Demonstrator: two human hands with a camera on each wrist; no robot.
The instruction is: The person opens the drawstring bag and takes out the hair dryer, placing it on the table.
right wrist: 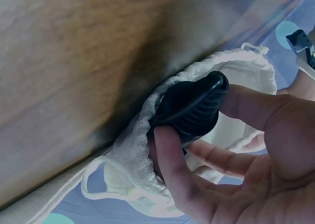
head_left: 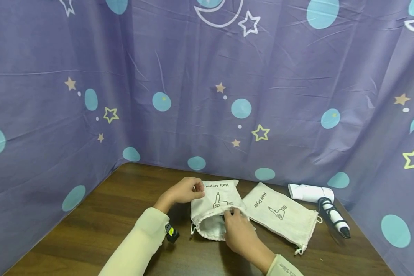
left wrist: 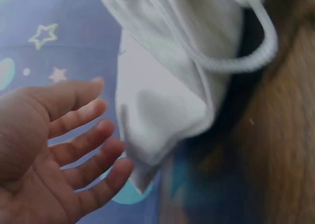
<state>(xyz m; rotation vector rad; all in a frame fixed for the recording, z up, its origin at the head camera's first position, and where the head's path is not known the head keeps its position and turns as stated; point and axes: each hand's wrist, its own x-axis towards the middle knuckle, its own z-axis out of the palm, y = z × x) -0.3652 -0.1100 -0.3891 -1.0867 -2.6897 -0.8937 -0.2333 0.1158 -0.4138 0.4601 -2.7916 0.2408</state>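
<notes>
A cream drawstring bag printed "Hair Dryer" lies on the table with its mouth open toward me. At that mouth my right hand grips the black ribbed handle end of a hair dryer between thumb and fingers. The rest of the dryer is hidden in the bag. My left hand hovers by the bag's far left side, fingers loosely bent and holding nothing. In the left wrist view, its fingertips are close to the white cloth, and a drawstring loop hangs above.
To the right lies a second "Hair Dryer" bag, its drawstring end toward the front right. Beyond it is a white hair dryer with black cord wound on its handle. A purple patterned curtain encloses the brown table.
</notes>
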